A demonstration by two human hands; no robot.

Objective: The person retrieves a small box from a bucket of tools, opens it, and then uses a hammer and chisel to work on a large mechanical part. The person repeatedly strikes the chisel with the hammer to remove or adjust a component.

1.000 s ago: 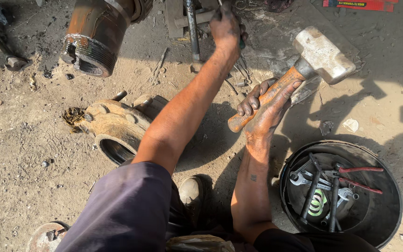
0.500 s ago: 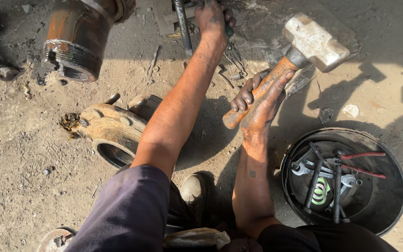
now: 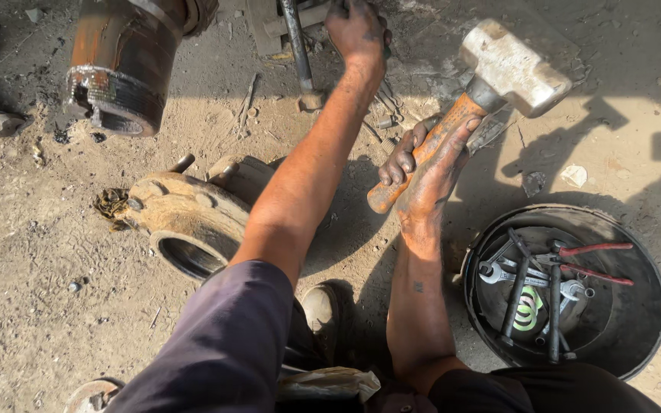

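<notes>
My right hand (image 3: 426, 164) is closed around the orange-stained wooden handle of a heavy sledgehammer (image 3: 512, 67). Its grey steel head is raised at the upper right, above the dirt. My left hand (image 3: 357, 30) reaches far forward to the top edge and grips a dark metal part (image 3: 319, 14) next to an upright steel bar (image 3: 300, 53). What sits under its fingers is partly hidden. Both forearms are smeared with grease and rust.
A rusty cylinder (image 3: 120, 65) lies at the top left. A dirt-caked hub casting (image 3: 189, 218) lies at the left by my shoe (image 3: 323, 310). A round black pan (image 3: 636, 336) at the right holds wrenches and red-handled pliers. Small bolts and debris dot the sandy ground.
The hammer head has risen a little toward the top of the view. My left hand keeps its hold at the top, and the view has shifted slightly.
</notes>
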